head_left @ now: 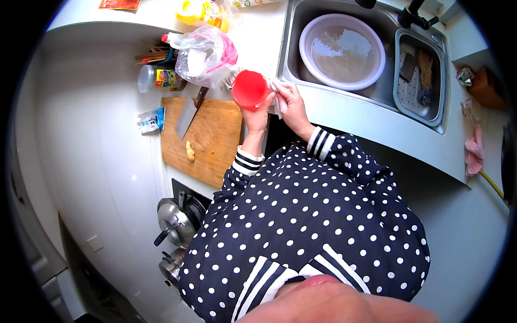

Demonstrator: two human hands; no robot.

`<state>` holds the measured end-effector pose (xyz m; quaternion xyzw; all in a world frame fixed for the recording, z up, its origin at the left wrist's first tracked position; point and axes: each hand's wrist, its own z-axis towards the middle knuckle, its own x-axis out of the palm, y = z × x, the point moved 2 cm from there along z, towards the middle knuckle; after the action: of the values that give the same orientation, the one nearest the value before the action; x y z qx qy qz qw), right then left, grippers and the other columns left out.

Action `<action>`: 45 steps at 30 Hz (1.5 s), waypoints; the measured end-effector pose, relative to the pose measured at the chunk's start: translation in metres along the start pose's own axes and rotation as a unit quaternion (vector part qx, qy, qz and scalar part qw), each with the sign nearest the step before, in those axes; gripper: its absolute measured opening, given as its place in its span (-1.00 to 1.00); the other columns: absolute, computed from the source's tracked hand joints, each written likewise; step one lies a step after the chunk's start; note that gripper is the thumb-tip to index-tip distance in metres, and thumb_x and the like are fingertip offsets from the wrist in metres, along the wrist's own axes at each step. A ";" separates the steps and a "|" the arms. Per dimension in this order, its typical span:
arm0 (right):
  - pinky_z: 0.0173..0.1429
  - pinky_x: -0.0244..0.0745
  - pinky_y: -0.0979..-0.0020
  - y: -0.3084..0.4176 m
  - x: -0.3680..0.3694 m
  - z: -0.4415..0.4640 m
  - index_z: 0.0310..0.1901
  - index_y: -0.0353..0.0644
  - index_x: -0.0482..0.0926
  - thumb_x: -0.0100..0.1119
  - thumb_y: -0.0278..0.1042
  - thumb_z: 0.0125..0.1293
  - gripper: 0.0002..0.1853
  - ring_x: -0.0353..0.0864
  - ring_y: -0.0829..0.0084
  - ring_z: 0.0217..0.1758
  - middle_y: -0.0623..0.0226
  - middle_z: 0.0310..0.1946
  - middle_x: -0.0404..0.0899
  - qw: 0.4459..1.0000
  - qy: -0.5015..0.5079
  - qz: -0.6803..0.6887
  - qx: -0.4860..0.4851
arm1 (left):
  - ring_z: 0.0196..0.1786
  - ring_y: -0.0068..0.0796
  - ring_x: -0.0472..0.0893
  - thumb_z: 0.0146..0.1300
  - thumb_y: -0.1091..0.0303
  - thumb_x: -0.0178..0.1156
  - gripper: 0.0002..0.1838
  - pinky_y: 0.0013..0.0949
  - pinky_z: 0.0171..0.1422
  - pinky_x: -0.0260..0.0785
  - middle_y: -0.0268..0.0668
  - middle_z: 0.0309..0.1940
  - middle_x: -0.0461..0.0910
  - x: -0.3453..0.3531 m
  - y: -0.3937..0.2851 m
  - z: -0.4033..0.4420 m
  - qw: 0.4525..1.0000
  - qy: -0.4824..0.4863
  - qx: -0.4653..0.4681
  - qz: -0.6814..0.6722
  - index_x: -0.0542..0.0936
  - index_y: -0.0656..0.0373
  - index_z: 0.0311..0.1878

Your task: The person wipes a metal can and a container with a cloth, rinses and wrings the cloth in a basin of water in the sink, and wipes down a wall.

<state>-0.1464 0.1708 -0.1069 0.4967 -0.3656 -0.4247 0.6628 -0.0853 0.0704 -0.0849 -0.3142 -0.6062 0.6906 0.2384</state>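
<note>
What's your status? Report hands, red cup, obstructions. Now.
Left hand gripping red cup, mouth facing camera. Right hand holding pale cloth at cup's side. Plastic bag close by, possibly in the way. Cleaver on cutting board.

At twelve o'clock, the red cup [249,89] hides some fingers of the left hand [258,117], and the right hand [295,109] covers a part of the white cloth [279,106]. At eleven o'clock, the contents of the plastic bag [200,56] are unclear, and the orange packet [119,4] is cut by the upper edge. At ten o'clock, the print on the blue packet [152,119] is too small for reading. At eight o'clock, the spotted jacket [301,215] hides some of the dark pan [195,207].
</note>
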 end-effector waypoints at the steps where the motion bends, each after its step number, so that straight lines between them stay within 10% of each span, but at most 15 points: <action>1: -0.05 0.42 0.37 -0.010 -0.002 0.002 -0.02 -0.18 0.55 0.07 -0.53 0.20 -0.70 0.50 0.23 -0.13 0.15 -0.21 0.47 0.999 0.029 -0.024 0.024 | 0.01 -0.50 0.46 -0.07 0.54 0.39 -0.40 -0.41 0.12 0.33 -0.33 -0.01 0.46 0.001 0.000 0.000 1.000 -0.017 0.006 0.010 0.39 0.20 0.10; 7: -0.03 0.36 0.33 -0.005 -0.022 0.020 -0.06 -0.07 0.59 0.11 -0.44 0.17 -0.72 0.46 0.24 -0.13 0.25 -0.29 0.54 0.993 0.047 -0.102 0.044 | 0.26 -0.38 0.26 -0.25 0.44 0.52 0.17 -0.28 0.31 0.18 -0.25 0.28 0.13 -0.029 -0.006 0.005 0.987 0.150 -0.028 0.052 -0.13 0.15 0.34; 14: 0.03 0.36 0.37 0.001 -0.010 0.016 -0.07 -0.16 0.58 0.09 -0.51 0.16 -0.72 0.45 0.25 -0.11 0.23 -0.22 0.50 0.999 0.022 -0.029 0.013 | 0.17 -0.39 0.38 -0.19 0.46 0.46 -0.15 -0.31 0.27 0.24 -0.25 0.14 0.37 -0.025 -0.019 0.040 0.950 0.274 0.036 0.148 0.26 0.19 0.24; 18: -0.05 0.43 0.41 -0.027 -0.011 0.007 -0.06 -0.22 0.57 0.06 -0.55 0.18 -0.72 0.52 0.25 -0.18 0.18 -0.23 0.49 0.994 0.049 -0.046 0.091 | 0.11 -0.43 0.42 -0.14 0.47 0.43 -0.29 -0.34 0.23 0.27 -0.32 0.06 0.44 -0.016 -0.029 0.025 0.952 0.217 0.124 0.174 0.37 0.19 0.16; 29: -0.03 0.44 0.43 0.012 -0.008 0.002 -0.07 -0.24 0.57 0.06 -0.57 0.18 -0.73 0.54 0.27 -0.15 0.17 -0.20 0.49 0.999 0.021 0.003 0.043 | 0.07 -0.43 0.45 -0.11 0.52 0.41 -0.35 -0.34 0.20 0.29 -0.29 0.03 0.46 -0.002 -0.015 -0.001 0.993 0.069 -0.051 -0.076 0.38 0.22 0.11; 41: -0.04 0.42 0.38 -0.028 -0.007 0.003 -0.06 -0.24 0.56 0.05 -0.58 0.16 -0.71 0.50 0.25 -0.18 0.12 -0.24 0.47 0.990 0.035 -0.038 0.133 | 0.13 -0.43 0.39 0.02 0.52 0.34 -0.34 -0.35 0.23 0.26 -0.28 0.09 0.39 0.020 -0.008 -0.005 0.996 -0.062 0.047 -0.043 0.28 0.20 0.21; 45: -0.03 0.41 0.38 -0.026 0.004 -0.015 0.00 -0.22 0.53 0.07 -0.59 0.14 -0.66 0.47 0.21 -0.13 0.09 -0.18 0.41 0.999 -0.017 -0.023 0.030 | 0.19 -0.41 0.34 0.08 0.44 0.32 -0.35 -0.32 0.30 0.18 -0.28 0.14 0.35 0.019 0.003 -0.007 0.997 -0.065 -0.008 -0.045 0.26 0.18 0.23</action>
<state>-0.1362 0.1691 -0.1355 0.5173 -0.3773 -0.4372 0.6315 -0.0930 0.0884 -0.0908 -0.2430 -0.6394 0.6931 0.2274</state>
